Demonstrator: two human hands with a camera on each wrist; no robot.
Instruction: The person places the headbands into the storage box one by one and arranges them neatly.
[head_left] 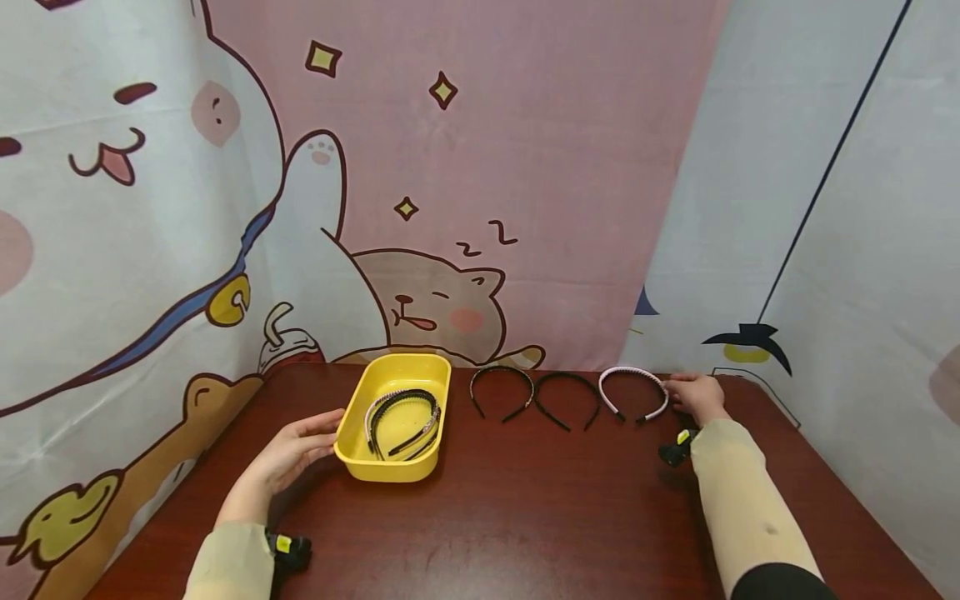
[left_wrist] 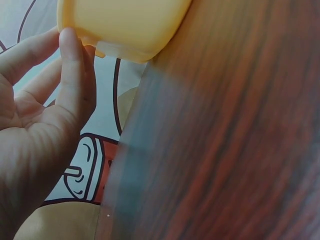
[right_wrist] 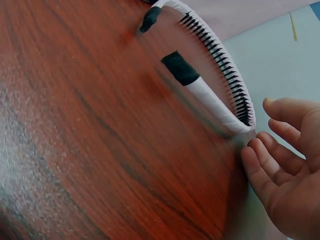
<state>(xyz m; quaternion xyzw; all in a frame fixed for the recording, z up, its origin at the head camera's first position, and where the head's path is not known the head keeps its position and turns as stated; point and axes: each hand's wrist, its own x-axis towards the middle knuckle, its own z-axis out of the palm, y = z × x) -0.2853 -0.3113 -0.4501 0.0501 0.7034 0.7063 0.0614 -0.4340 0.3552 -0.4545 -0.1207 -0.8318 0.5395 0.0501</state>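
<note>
My left hand (head_left: pixel 300 446) is at the left side of a yellow plastic tub (head_left: pixel 392 472), with its fingertips touching the outer wall; in the left wrist view these fingers (left_wrist: pixel 71 65) are loosely bent against the tub. Several headbands (head_left: pixel 405 396), dark and pale, lie inside. At the far right of the table, my right hand (head_left: pixel 697 396) is beside a pale pink headband (head_left: pixel 632 372) with black ends. The right wrist view shows black comb teeth inside this headband (right_wrist: pixel 210 40); the relaxed fingers (right_wrist: pixel 260 160) are at its outer edge, not curled around it.
Between the tub and the pink headband lie a thin dark headband (head_left: pixel 501 367) and a black headband (head_left: pixel 567 375). The reddish-brown table (head_left: pixel 525 517) meets a cartoon-printed cloth (head_left: pixel 555 208) behind it.
</note>
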